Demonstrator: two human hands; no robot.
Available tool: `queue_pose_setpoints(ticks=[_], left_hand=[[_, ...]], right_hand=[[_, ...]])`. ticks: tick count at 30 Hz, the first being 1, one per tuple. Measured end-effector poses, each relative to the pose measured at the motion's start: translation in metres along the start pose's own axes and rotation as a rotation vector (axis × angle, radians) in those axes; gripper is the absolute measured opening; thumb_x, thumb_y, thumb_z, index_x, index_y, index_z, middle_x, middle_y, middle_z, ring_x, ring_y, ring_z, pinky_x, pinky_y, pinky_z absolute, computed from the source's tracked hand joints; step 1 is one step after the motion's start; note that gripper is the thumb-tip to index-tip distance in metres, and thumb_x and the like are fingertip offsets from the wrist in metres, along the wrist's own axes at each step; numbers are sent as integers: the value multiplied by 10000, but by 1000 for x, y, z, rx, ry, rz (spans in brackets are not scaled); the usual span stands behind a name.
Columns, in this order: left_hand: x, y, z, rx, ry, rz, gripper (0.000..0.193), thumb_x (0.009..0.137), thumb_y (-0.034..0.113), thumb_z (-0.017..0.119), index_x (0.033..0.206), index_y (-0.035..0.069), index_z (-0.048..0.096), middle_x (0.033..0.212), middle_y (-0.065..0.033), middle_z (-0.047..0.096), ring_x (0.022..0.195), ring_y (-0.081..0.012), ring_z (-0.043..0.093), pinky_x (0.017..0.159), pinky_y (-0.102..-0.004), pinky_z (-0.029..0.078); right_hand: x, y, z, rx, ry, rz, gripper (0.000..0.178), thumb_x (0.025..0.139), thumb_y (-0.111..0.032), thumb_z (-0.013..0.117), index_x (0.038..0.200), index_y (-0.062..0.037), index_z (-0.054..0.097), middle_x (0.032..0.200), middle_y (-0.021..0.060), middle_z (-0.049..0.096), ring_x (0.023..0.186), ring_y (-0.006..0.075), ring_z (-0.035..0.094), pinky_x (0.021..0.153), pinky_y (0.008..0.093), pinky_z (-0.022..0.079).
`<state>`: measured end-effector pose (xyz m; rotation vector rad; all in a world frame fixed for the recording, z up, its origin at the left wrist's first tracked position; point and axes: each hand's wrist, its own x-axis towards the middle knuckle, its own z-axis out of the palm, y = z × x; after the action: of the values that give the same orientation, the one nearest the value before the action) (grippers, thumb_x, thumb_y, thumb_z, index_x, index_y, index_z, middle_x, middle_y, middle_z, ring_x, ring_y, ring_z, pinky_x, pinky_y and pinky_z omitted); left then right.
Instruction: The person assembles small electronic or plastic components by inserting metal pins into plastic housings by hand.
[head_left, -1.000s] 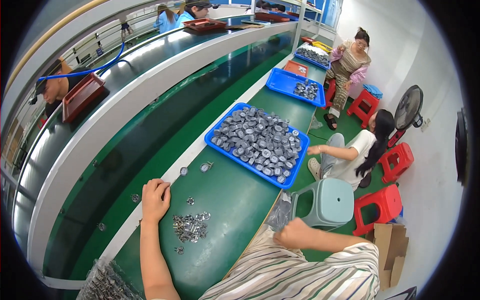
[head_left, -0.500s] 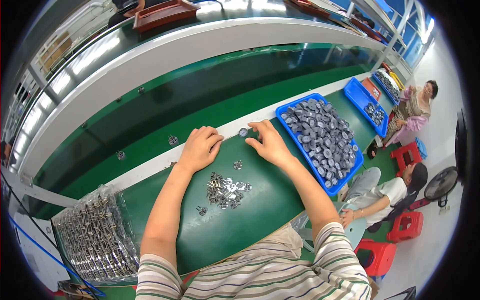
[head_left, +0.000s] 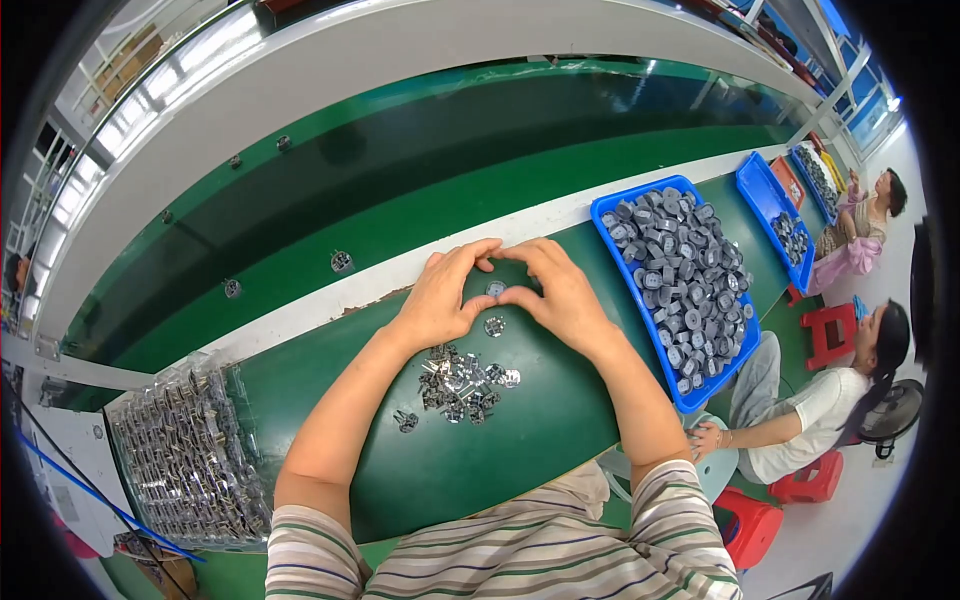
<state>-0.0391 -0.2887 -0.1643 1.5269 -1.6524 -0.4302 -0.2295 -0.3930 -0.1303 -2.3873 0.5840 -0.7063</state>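
My left hand (head_left: 445,295) and my right hand (head_left: 560,295) meet over the green table's far edge. Between them sits a small round grey plastic part (head_left: 495,288), with both thumbs at its sides and the fingers curled around beyond it. Just nearer than the thumbs lies a single small metal piece (head_left: 494,326) on the table. A loose pile of metal contact pieces (head_left: 458,385) is spread below my wrists, with one stray piece (head_left: 406,421) at its near left.
At right, a blue tray (head_left: 668,385) is heaped with round grey parts. Clear plastic trays of metal pieces (head_left: 185,455) stand at left. Beyond a white ledge (head_left: 300,308), a belt (head_left: 400,165) carries several small assembled pieces. Two people sit at right, near red stools (head_left: 750,520).
My right hand has closed in on the grey part from the right, and my left hand has moved right to meet it. The view has shifted slightly.
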Motion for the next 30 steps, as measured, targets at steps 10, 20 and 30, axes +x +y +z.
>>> queue_pose_setpoints(ticks=[10,20,30], left_hand=[[2,-8,-3,47,-137,72,583,822,70,805,1372,123,617,1143,-44,689,1187,-281,600,1045,-431,434],[2,-10,-2,61,-67,104,421,757,163,864,1120,77,669,1169,-89,586,1153,-314,552,1025,-453,452],[2,-6,1,110,-124,50,355,747,228,893,1006,100,688,1139,-33,607,1107,-267,564,989,-414,440]], right_hand=[[-8,5,-21,-78,-250,59,180,840,-165,818,982,-78,750,985,82,703,979,271,650,859,424,462],[-12,-2,-2,4,-204,81,174,851,-183,845,853,-55,728,851,75,687,836,240,671,767,395,521],[-6,9,14,-49,28,21,128,826,-99,845,869,-43,738,835,53,666,811,233,637,714,387,495]])
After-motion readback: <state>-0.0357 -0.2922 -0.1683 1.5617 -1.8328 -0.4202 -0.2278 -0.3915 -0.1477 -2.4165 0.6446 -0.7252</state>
